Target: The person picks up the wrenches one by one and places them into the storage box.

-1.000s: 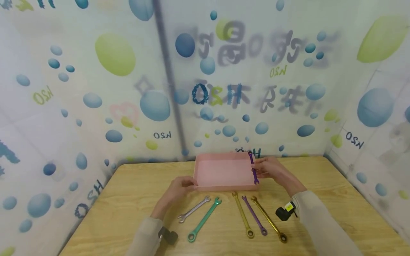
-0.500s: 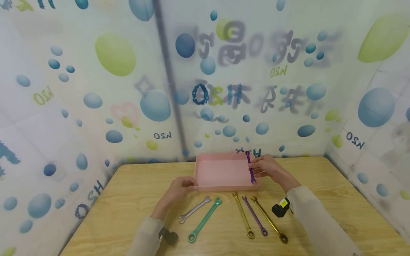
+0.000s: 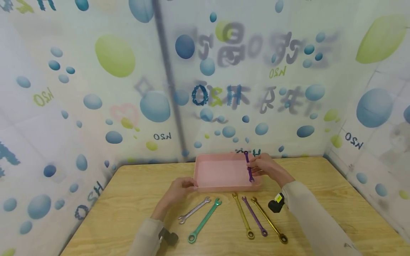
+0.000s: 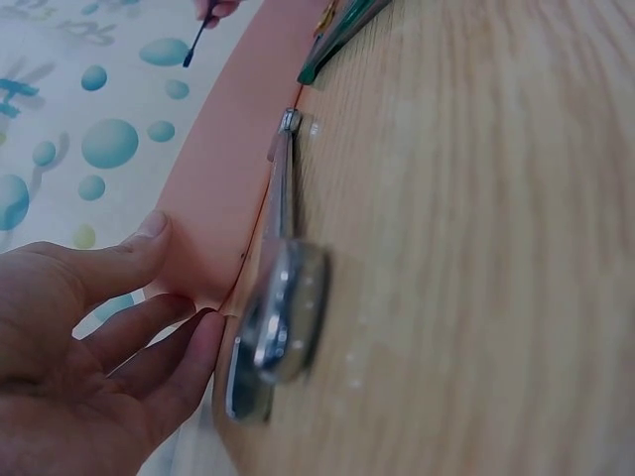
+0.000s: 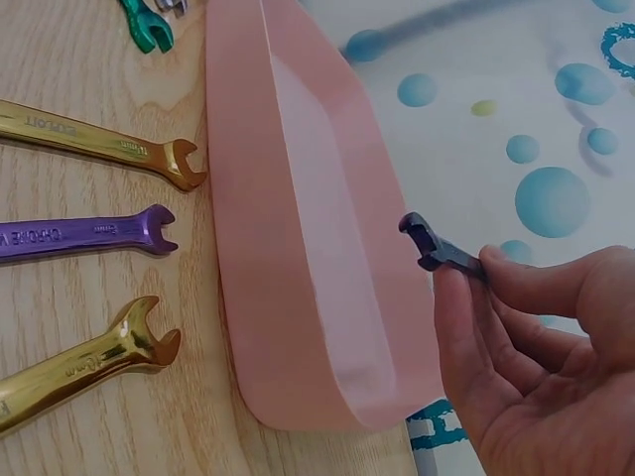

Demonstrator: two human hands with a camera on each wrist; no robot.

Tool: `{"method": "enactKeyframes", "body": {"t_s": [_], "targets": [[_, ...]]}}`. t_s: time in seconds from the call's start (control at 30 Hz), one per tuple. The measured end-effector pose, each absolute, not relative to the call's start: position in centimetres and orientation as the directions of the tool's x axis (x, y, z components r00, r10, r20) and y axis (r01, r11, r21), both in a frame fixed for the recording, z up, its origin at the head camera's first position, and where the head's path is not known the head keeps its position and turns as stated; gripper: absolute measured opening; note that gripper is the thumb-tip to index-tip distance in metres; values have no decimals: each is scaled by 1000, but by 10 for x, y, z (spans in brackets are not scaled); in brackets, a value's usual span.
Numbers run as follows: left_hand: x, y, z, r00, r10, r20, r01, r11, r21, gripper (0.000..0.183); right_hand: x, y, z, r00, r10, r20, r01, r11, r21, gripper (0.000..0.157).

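Observation:
My right hand (image 3: 267,166) pinches a dark purple wrench (image 3: 248,170) between thumb and fingers, upright-looking over the right part of a pink tray (image 3: 227,188). In the right wrist view the wrench's open end (image 5: 422,241) points out from the fingertips toward the tray. My left hand (image 3: 179,188) holds the tray's near left corner; the left wrist view shows the thumb at the rim and the fingers low by the corner. A silver wrench (image 3: 194,210) and a green wrench (image 3: 205,221) lie in front of the tray near this hand.
On the wooden table (image 3: 137,213), a pale gold wrench (image 3: 243,216), a purple wrench (image 3: 255,216) and a brighter gold wrench (image 3: 269,220) lie before the tray's right half. A curtain (image 3: 224,71) with printed bubbles stands right behind the tray and along both sides.
My right hand has moved left with the dark purple wrench, from the tray's right edge to over its inside. My left hand stays at the corner, and the lying wrenches have not moved.

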State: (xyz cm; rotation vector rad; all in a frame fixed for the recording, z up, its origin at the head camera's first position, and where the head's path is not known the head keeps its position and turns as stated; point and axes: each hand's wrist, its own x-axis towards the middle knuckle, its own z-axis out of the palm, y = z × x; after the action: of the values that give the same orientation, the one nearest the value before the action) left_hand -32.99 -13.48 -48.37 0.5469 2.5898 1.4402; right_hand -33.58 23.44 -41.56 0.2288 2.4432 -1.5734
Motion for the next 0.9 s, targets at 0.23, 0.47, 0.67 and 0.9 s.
{"method": "enactKeyframes", "body": {"t_s": [0.23, 0.47, 0.67, 0.9], "targets": [[-331, -135, -486, -927, 370, 55, 239, 473, 848, 7, -341, 232, -420, -964, 8, -265, 243, 427, -871, 27], [-330, -134, -484, -932, 358, 56, 234, 477, 847, 8, -344, 227, -425, -968, 14, -250, 227, 470, -853, 24], [-331, -134, -485, -933, 357, 54, 233, 479, 846, 8, -344, 226, -432, -974, 32, -226, 210, 516, -831, 20], [-330, -134, -484, -934, 355, 52, 232, 487, 842, 7, -350, 222, -439, -969, 62, -238, 233, 540, -808, 16]]}}
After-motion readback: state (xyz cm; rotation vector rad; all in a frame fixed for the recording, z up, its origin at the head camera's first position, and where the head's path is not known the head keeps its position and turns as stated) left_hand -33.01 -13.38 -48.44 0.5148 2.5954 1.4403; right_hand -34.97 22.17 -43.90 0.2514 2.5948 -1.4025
